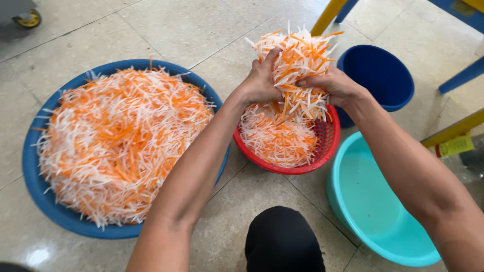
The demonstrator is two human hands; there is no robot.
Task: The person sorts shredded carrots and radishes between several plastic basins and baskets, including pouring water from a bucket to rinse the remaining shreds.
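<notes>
A bunch of shreds [295, 70] is squeezed tight between the left hand [262, 80] and right hand [335, 86], above the red basket's [322, 156] far rim. The bunch stands upright. The basket looks maybe half full; the blue basin [38, 191] is heaped.

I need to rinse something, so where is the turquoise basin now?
In the head view the turquoise basin sits on the floor at the lower right, beside the red basket and below the dark blue bucket.
</notes>
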